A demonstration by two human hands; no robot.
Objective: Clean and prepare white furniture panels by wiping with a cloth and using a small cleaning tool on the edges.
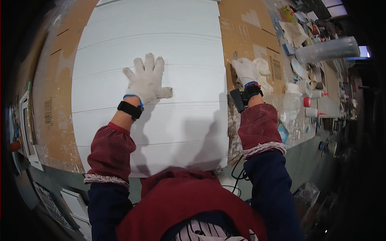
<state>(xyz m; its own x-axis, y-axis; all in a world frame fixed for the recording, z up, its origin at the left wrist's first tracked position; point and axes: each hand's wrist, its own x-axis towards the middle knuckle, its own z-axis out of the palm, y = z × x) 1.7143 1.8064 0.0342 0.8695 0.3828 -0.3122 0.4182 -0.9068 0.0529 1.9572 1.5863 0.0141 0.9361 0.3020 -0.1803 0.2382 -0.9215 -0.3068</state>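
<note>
Two gloved hands are at work over a big white board (161, 48) lying flat on a cardboard-covered table (245, 32). The left hand (147, 79) is spread wide, pressing flat on the board. The right hand (246, 71) rests just beside the board's right edge, gripping a small tool (235, 55) next to a white rag (263, 69).

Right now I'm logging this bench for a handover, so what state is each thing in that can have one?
White panel: lying flat on the bench, pressed by one hand.
Left hand: gloved, fingers spread, palm down on the panel.
Right hand: gloved, on the cardboard beside the panel's right edge; whether it grips anything, cannot tell.
Cardboard sheets: flat, paint-spattered.
Small squeeze bottles: lying on their sides, red caps on.
</note>
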